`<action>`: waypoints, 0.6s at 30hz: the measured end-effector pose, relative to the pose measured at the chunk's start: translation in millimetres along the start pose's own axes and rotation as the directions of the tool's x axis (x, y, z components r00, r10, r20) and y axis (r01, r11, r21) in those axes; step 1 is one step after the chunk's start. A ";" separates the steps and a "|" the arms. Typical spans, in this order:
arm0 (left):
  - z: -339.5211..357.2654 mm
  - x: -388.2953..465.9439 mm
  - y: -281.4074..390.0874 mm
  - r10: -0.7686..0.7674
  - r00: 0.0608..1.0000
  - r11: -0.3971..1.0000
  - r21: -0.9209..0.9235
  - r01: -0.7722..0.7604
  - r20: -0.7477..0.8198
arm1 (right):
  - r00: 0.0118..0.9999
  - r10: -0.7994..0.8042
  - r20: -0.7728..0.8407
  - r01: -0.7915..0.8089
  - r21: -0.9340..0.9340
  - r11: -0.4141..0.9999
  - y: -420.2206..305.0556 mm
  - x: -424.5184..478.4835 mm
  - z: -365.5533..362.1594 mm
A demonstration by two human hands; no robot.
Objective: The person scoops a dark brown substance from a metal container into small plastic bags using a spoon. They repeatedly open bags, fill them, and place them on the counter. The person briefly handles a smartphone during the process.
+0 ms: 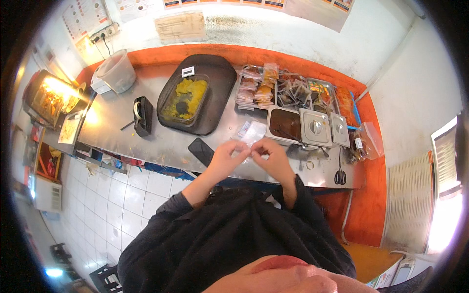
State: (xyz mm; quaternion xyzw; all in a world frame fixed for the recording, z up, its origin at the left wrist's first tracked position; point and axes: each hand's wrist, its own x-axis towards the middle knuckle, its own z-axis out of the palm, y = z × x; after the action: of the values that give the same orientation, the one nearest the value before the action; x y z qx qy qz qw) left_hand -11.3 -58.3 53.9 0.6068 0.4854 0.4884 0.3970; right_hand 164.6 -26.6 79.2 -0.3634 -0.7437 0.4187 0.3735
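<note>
My left hand (228, 158) and my right hand (271, 158) meet at the fingertips above the front of a steel counter (161, 146). Thumb and fingers of each are pinched together on what looks like a small clear plastic bag, too faint to make out well. Just beyond the fingers lie clear plastic bags (254, 131). A black smartphone (201, 151) rests by my left hand. Behind my right hand stands a steel pan of dark brown sauce (284, 126) with a utensil in it, beside a lidded steel pan (315, 126).
Farther left are a black tray (220, 95) bearing a tub of yellow food (190, 97), a tape dispenser (143, 117) and a plastic bucket (119, 71). Filled sachets (247, 91) line the back right. Black-handled scissors (340, 176) lie near the right front edge.
</note>
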 end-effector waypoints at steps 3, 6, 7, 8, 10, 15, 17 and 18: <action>-13.7 -22.7 -25.1 -0.157 0.987 0.980 0.124 0.153 0.022 | 0.976 0.057 0.208 -0.036 -0.104 0.994 25.0 -0.7 18.1; -29.4 -38.9 -57.4 -0.238 0.970 0.964 0.111 0.243 -0.054 | 0.970 0.079 0.228 -0.013 -0.279 0.960 68.7 27.2 31.5; -35.8 -42.4 -66.4 -0.210 0.971 0.971 0.090 0.220 -0.110 | 0.978 0.068 0.199 0.006 -0.349 0.937 69.4 42.8 31.8; -43.7 -44.1 -73.4 -0.183 0.969 0.978 0.069 0.197 -0.168 | 0.979 0.175 0.106 -0.132 -0.328 0.935 69.0 65.9 26.4; -61.5 -44.9 -75.0 -0.202 0.950 0.976 0.027 0.214 -0.237 | 0.980 -0.166 -0.110 0.113 -0.382 0.917 76.3 119.2 10.5; -94.6 -48.7 -71.4 -0.215 0.900 0.975 -0.034 0.219 -0.379 | 0.936 -0.315 -0.156 0.158 -0.613 0.774 96.0 244.7 -15.2; -99.9 -49.0 -75.3 -0.250 0.894 0.968 -0.098 0.230 -0.372 | 0.940 -0.312 -0.135 0.143 -0.676 0.723 159.8 273.4 -19.6; -102.6 -51.9 -78.8 -0.275 0.884 0.961 -0.136 0.241 -0.378 | 0.985 -0.163 -0.053 0.070 -0.744 0.664 184.5 279.6 -17.2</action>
State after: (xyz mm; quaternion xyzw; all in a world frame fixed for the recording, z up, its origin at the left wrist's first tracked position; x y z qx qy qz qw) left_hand -130.2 -91.4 -10.9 0.4089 0.6103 0.5632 0.3783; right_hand 93.6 289.2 -9.1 -0.4586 -0.8483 0.0353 0.2624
